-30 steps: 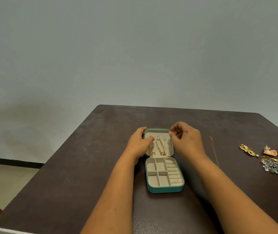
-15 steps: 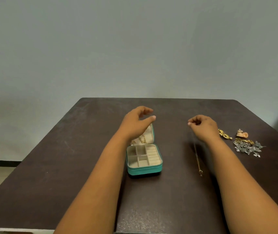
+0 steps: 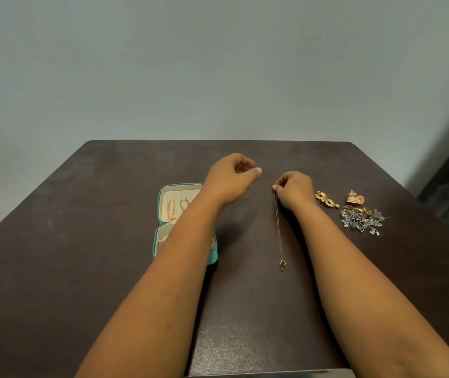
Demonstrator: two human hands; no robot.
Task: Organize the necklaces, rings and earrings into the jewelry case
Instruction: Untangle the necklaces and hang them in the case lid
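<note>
Your teal jewelry case (image 3: 163,211) lies open on the dark counter (image 3: 54,241), with gold chains (image 3: 175,210) lying against the cream lining of its lid; your left forearm crosses over the tray half and hides most of its compartments. To the right of the case and beyond its far edge, your left hand (image 3: 230,181) hovers above the counter, fingers loosely curled with the thumb stretched toward the right, gripping nothing that I can make out. Further right of the case, your right hand (image 3: 294,190) pinches the far end of a thin gold necklace (image 3: 278,227), which trails toward you across the counter to a small pendant (image 3: 283,263). Well to the right of the case sit gold earrings (image 3: 326,199), a pink-gold piece (image 3: 355,198) and a tangle of silver jewelry (image 3: 359,222), close together
</note>
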